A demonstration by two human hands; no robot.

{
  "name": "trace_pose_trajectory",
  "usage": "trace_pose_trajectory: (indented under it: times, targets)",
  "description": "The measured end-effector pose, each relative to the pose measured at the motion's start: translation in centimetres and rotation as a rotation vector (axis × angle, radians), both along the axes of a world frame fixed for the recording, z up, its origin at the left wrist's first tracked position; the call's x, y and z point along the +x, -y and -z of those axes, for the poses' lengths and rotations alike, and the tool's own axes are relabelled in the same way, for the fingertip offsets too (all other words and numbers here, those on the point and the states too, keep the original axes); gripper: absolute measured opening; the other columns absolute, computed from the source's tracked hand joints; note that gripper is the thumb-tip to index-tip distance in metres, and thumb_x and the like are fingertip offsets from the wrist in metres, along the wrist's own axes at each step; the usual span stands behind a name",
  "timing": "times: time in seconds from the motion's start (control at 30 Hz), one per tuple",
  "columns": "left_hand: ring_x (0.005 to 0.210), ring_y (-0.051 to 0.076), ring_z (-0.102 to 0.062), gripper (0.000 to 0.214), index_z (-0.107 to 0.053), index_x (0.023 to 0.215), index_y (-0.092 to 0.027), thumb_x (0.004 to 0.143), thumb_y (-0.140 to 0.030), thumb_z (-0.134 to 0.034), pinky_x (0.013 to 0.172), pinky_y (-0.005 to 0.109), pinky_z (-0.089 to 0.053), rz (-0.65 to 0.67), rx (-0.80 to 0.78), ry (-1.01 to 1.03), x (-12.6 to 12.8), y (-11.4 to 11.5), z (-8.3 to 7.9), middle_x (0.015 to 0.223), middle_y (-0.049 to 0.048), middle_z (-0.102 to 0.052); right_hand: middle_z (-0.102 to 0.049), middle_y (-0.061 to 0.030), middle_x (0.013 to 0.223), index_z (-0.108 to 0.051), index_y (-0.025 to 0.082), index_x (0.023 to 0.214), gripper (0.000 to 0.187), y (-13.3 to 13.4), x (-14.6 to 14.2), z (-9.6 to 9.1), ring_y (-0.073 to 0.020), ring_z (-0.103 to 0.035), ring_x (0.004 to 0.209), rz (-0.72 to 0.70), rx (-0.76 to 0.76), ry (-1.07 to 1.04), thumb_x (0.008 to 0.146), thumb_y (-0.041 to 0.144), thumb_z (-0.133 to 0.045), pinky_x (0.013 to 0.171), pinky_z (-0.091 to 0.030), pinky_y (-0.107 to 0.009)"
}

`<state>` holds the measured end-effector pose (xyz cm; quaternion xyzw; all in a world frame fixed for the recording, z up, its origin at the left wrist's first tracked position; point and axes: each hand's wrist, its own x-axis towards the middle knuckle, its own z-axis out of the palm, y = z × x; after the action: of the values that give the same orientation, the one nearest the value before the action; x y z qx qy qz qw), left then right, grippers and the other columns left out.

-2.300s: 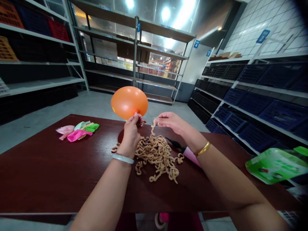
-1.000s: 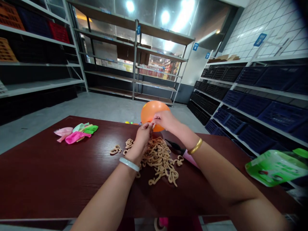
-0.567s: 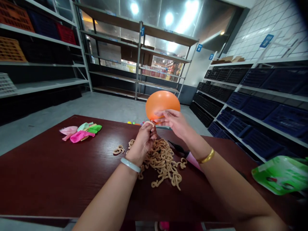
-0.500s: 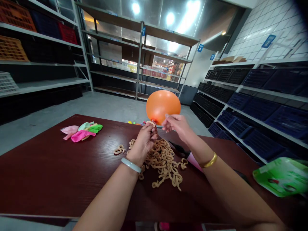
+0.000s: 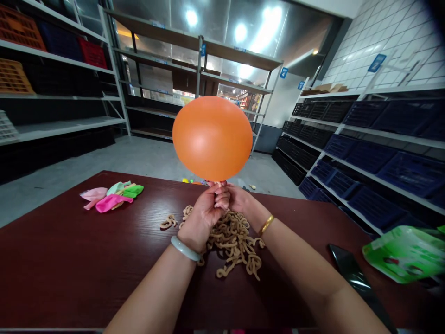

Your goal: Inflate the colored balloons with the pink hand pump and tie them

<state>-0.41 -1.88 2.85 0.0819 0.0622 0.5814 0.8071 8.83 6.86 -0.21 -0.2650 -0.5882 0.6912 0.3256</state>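
A large inflated orange balloon (image 5: pixel 212 138) stands upright over the far edge of the table, its neck pointing down. My left hand (image 5: pixel 210 204) is closed around the neck, with a light bit showing at the fingertips. Pressed close beside it, my right hand (image 5: pixel 238 197) also grips at the neck, its fingers partly hidden behind the left hand. Below both hands lies a heap of tan, curled, cord-like strands (image 5: pixel 238 243). A small separate coil of strand (image 5: pixel 168 222) rests to its left.
Flat balloons (image 5: pixel 113 197) in pink, green and pale colours lie at the left of the dark red table (image 5: pixel 86 260). A green bag (image 5: pixel 405 253) and a black glossy flat object (image 5: pixel 354 273) are at the right. Shelves with crates (image 5: pixel 406 120) stand around.
The balloon has come nearer and higher and looks larger. My right hand has moved left to join my left hand at its neck. The pink-and-black item beside the strands is out of sight.
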Motion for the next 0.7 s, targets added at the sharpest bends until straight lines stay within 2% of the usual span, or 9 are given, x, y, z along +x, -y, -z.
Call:
trace_pose_trajectory:
  times: [0.1,0.2,0.3,0.37,0.43,0.53,0.63,0.7]
  targets:
    - [0.037,0.002,-0.033,0.027,-0.044,0.071,-0.015,0.090,-0.001,-0.031,0.033,0.011,-0.025,0.010,-0.070,-0.040,-0.1,0.0,-0.2,0.053,-0.0054,-0.033,-0.062,-0.0007,0.065,-0.060,0.018,0.077,0.003,-0.1,1.1,0.0,-0.0132,-0.055,0.055,-0.015,-0.028,0.012,0.075,0.017,-0.062,0.055,-0.051,-0.028]
    - [0.038,0.002,-0.033,0.027,-0.041,0.067,-0.016,0.085,0.003,-0.033,0.034,0.011,-0.023,-0.028,-0.099,-0.106,-0.2,-0.2,-0.1,0.054,-0.0049,-0.033,-0.054,0.0035,0.057,-0.058,0.018,0.071,0.010,0.3,2.3,-0.7,-0.0080,-0.043,0.047,0.041,-0.015,0.005,0.072,0.019,-0.067,0.043,-0.036,-0.020]
    - [0.038,0.002,-0.030,0.022,-0.045,0.067,-0.014,0.080,0.003,-0.040,0.035,0.011,-0.022,-0.080,-0.056,-0.248,-0.2,-0.7,0.5,0.054,-0.0056,-0.033,-0.047,0.0061,0.056,-0.057,0.018,0.072,0.017,1.2,3.2,-1.7,-0.0057,-0.035,0.045,0.119,0.025,0.042,0.072,0.029,-0.070,0.039,-0.021,-0.019]
    - [0.039,0.002,-0.028,0.014,-0.049,0.069,-0.014,0.078,-0.002,-0.050,0.035,0.013,-0.020,-0.190,0.031,-0.405,0.0,-1.1,1.2,0.054,-0.0059,-0.036,-0.044,0.0066,0.056,-0.057,0.018,0.073,0.022,2.0,3.5,-2.0,-0.0065,-0.035,0.046,0.196,0.095,0.116,0.074,0.037,-0.068,0.040,-0.018,-0.020]
    - [0.038,0.002,-0.026,0.013,-0.050,0.068,-0.014,0.076,-0.012,-0.060,0.036,0.015,-0.016,-0.362,0.104,-0.616,0.4,-1.4,2.0,0.052,-0.0069,-0.036,-0.044,0.0058,0.056,-0.059,0.018,0.073,0.026,2.7,3.6,-1.9,-0.0083,-0.037,0.047,0.297,0.264,0.214,0.079,0.043,-0.063,0.043,-0.023,-0.022]
    - [0.037,0.003,-0.022,0.029,-0.046,0.060,-0.017,0.077,-0.030,-0.065,0.037,0.018,-0.015,-0.593,0.115,-0.948,0.9,-1.9,2.9,0.046,-0.0083,-0.031,-0.057,0.0007,0.063,-0.063,0.018,0.074,0.025,3.9,4.0,-1.4,-0.0127,-0.049,0.057,0.483,0.671,0.354,0.085,0.040,-0.058,0.054,-0.036,-0.025]
    - [0.042,0.006,-0.034,0.029,-0.054,0.061,-0.016,0.077,-0.038,-0.064,0.043,0.020,-0.025,-0.705,0.148,-1.113,1.3,-2.1,3.4,0.048,-0.0056,-0.041,-0.064,-0.0039,0.077,-0.065,0.020,0.079,0.017,5.2,4.6,-1.2,-0.0176,-0.057,0.074,0.602,1.031,0.454,0.089,0.031,-0.056,0.070,-0.043,-0.029]
    - [0.050,0.009,-0.044,0.026,-0.061,0.066,-0.015,0.076,-0.038,-0.064,0.048,0.021,-0.032,-0.737,0.191,-1.170,1.6,-2.0,3.6,0.055,-0.0025,-0.052,-0.064,-0.0058,0.084,-0.065,0.021,0.082,0.015,5.9,4.9,-1.2,-0.0191,-0.058,0.081,0.625,1.153,0.454,0.090,0.029,-0.056,0.077,-0.045,-0.030]
